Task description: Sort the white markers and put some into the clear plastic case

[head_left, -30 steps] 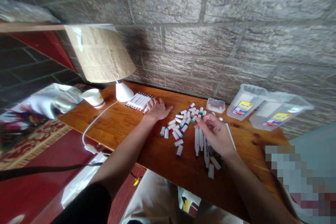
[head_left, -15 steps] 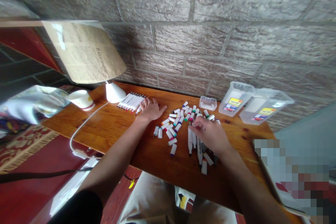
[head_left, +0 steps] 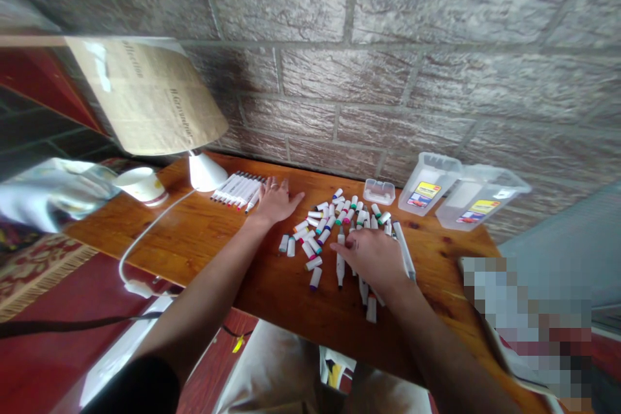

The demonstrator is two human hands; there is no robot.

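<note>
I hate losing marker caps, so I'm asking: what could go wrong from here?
The loose caps lie scattered, so one might roll off the table. The left hand lies at one end of the marker row; a nudge could skew it. The cup stands near the table's left edge, so a bump could tip it off.

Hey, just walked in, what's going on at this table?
A person's left hand lies spread on the wooden table, its fingertips at the right end of a neat row of white markers. The right hand is over a cluster of loose markers; whether it grips one is hidden. Short white caps with coloured ends lie scattered between the hands. Two clear containers stand at the back right, a lamp at the left.
</note>
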